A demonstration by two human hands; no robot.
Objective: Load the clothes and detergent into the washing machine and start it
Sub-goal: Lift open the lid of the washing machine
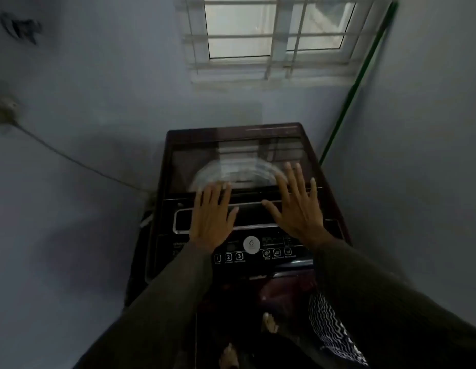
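Far to the left of both hands, a wall socket [4,110] feeds a cable [72,158] that slants down toward the washing machine [335,227]. This is presumably its power lead, so the machine looks plugged in.

The left hand [211,217] lies over the front edge of the closed lid [231,161]. Its grip is open, with the fingers straight, spread and pointing away from the person, and it holds nothing. Blur hides whether the palm presses the lid or hovers just above it.

Between the two hands runs the chrome-edged strip at the lid's front. Just behind the wrists, on the person's side, is the control panel [239,256], with numbered buttons and a round badge [251,245].

The right hand [298,209] mirrors the left, a little farther forward. Its grip is likewise open and empty, with the fingers fanned over the lid's front right part. Two flat hands set evenly on either side of the middle suit lifting or pressing down a wide lid squarely. Which of the two is meant cannot be told.

No clothes or detergent are in either grip. The drum lies under the lid just beyond the fingertips, and glare hides what is in it. Below the right sleeve hangs a zigzag-patterned cloth [330,326], either laundry or something the person wears. Right of the right hand, a green pole [359,83] leans in the corner.
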